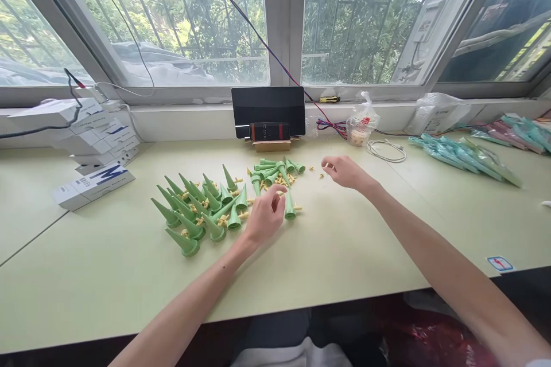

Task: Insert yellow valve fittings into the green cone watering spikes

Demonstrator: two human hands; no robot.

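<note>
Green plastic conical spikes [212,199], most standing on their wide ends with points upward, form a close group at 9 o'clock on a dial centred on the left hand [266,213]. Yellow plastic fittings [244,215] project from the sides of several. One single spike [290,208], likewise fitted, stands at 3 o'clock, just beside the left fingertips. The fingers of that hand are curled inward; whether they grip anything cannot be told. A jumbled pile of green spikes [263,167] lies at 12 o'clock, mixed with loose yellow fittings. The right hand [341,171], at 2 o'clock, has bent fingers with the thumb near the forefinger; whether something is pinched there cannot be told. Small yellow pieces [322,176] lie on the pale green tabletop [361,252] near its fingertips. Farther out at 12 o'clock, a smartphone [270,131] stands before a dark-screened tablet [267,104]. White cartons [95,184] are stacked at 10 o'clock; a coiled white cable [401,156] lies at 2 o'clock.
</note>
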